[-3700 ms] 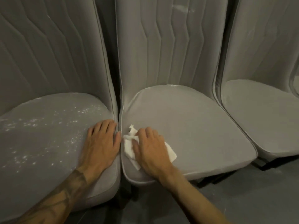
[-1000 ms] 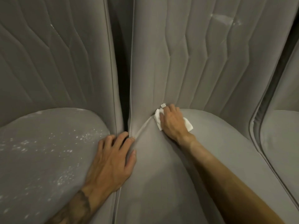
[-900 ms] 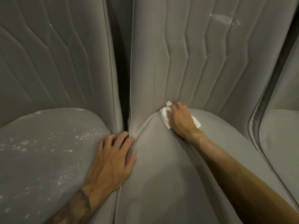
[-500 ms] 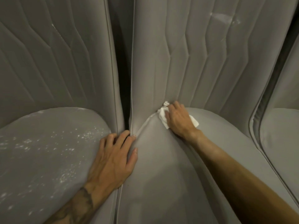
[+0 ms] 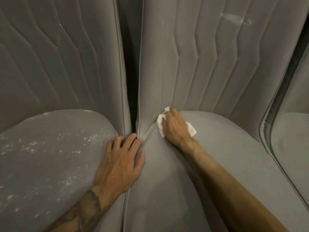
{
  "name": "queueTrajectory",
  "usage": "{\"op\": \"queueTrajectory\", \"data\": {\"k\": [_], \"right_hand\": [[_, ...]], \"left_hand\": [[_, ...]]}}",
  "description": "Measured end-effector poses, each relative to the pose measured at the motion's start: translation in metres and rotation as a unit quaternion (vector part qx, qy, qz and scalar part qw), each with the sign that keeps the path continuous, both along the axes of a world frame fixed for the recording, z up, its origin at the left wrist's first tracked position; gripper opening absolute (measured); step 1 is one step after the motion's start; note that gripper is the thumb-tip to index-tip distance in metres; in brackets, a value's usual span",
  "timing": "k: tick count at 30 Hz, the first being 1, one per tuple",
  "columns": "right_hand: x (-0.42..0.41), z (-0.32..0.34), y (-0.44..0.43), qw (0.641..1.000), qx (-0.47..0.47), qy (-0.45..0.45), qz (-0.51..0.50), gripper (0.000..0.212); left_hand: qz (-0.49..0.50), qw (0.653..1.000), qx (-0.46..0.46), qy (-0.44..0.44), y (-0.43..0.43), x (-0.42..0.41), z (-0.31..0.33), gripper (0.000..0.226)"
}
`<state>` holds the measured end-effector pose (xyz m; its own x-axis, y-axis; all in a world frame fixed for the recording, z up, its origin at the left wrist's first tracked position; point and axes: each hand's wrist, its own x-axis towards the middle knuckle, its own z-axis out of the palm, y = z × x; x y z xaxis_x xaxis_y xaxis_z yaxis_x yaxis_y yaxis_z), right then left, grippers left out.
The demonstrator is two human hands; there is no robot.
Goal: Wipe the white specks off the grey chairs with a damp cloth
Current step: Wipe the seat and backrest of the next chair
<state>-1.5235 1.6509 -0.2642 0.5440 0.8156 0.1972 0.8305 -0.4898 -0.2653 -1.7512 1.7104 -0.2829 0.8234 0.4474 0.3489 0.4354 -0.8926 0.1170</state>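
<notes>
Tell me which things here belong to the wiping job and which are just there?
Part of the job:
white cloth under the right hand
middle chair, being wiped
left chair, its seat covered in white specks
left hand, braced across both seats

Just there:
right chair, untouched
</notes>
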Motion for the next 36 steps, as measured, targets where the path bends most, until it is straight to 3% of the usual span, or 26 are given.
{"op": "queueTrajectory", "data": {"k": [4,10,15,21,25,27,30,32,34,36], "right_hand": [[-0.033,-0.004,-0.017,0.995,0.004,0.015,0.097,0.024],[-0.010,0.007,0.003,0.999,-0.030,-0.003,-0.023,0.037],[-0.054,0.000,-0.020,0.995,-0.017,0.018,0.095,0.030],[-0.039,0.014,0.000,0.999,-0.040,0.016,-0.003,0.037],[-0.081,-0.005,-0.021,0.992,-0.057,-0.036,0.103,0.038],[-0.085,-0.003,-0.029,0.990,-0.034,0.009,0.136,0.034],[-0.068,0.008,-0.019,0.998,-0.013,0.053,0.034,0.034],[-0.079,0.011,-0.012,0.999,-0.021,0.033,-0.035,0.040],[-0.109,0.007,-0.015,0.999,-0.001,0.022,0.023,0.042],[-0.124,0.006,-0.030,0.986,0.028,0.080,0.143,0.031]], "left_hand": [[0.000,1.000,0.000,0.000,0.000,-0.001,-0.001,0.044],[0.004,1.000,-0.004,0.005,-0.001,-0.001,0.002,0.042],[0.004,0.999,-0.031,0.002,-0.002,-0.002,0.006,0.042],[-0.020,0.995,-0.092,-0.014,0.002,-0.014,0.015,0.031],[-0.003,0.996,-0.094,-0.003,0.006,-0.036,0.013,0.037],[0.016,0.995,-0.102,-0.005,0.005,-0.039,0.013,0.039],[0.023,0.994,-0.102,-0.018,-0.002,-0.037,0.015,0.039],[0.021,0.993,-0.109,-0.024,-0.003,-0.037,0.014,0.039],[0.026,0.989,-0.143,-0.035,-0.002,-0.038,0.013,0.042],[0.027,0.981,-0.185,-0.050,-0.002,-0.039,0.014,0.050]]}}
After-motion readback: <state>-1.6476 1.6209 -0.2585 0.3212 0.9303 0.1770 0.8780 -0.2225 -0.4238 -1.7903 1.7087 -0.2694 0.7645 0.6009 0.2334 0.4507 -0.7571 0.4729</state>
